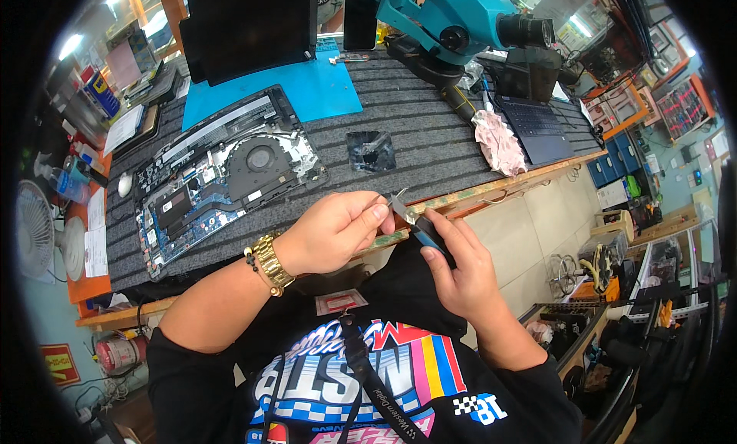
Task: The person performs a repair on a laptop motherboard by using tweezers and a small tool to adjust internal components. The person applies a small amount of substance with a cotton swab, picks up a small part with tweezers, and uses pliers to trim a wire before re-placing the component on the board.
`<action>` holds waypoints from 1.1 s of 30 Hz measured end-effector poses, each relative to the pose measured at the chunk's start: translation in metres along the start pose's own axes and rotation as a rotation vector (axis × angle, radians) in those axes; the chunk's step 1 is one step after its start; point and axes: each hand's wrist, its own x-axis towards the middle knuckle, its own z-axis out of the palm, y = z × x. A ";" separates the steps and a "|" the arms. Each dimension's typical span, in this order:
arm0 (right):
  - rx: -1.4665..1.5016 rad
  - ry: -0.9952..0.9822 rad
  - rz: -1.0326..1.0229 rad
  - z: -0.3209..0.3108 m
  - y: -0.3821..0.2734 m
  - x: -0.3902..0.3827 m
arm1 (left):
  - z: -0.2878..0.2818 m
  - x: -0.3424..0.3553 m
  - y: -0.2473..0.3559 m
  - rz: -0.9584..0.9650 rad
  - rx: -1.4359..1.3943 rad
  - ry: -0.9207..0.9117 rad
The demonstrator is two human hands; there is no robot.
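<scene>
My left hand (338,227) is closed in a pinch, just above the front edge of the bench. A thin wire-like piece shows at its fingertips, too small to make out fully. My right hand (467,273) grips a pair of pliers (431,238) with blue and black handles. Their metal jaws point up and left, right beside my left fingertips. Left of my hands lies a laptop base (230,184) with its cover off, showing the fan and blue circuit board. A small dark square sheet (371,151) rests on the ribbed grey mat beyond my fingers.
A teal microscope (453,31) stands at the back right, near a crumpled pinkish cloth (499,143) and a dark laptop (537,128). Behind the laptop base, a black screen panel (249,33) stands on a blue mat (338,91). A small fan (34,225) sits far left.
</scene>
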 end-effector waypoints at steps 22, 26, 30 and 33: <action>-0.152 0.017 -0.014 -0.010 -0.003 0.001 | 0.005 0.002 0.011 0.253 0.550 0.191; -0.189 0.009 0.031 -0.008 -0.013 0.002 | 0.006 0.003 -0.003 0.363 0.650 0.253; -0.238 0.045 0.057 -0.007 -0.009 0.000 | 0.007 0.001 -0.007 0.421 0.759 0.253; -0.350 0.052 0.254 -0.023 0.021 -0.004 | 0.008 -0.001 -0.005 0.421 0.720 0.238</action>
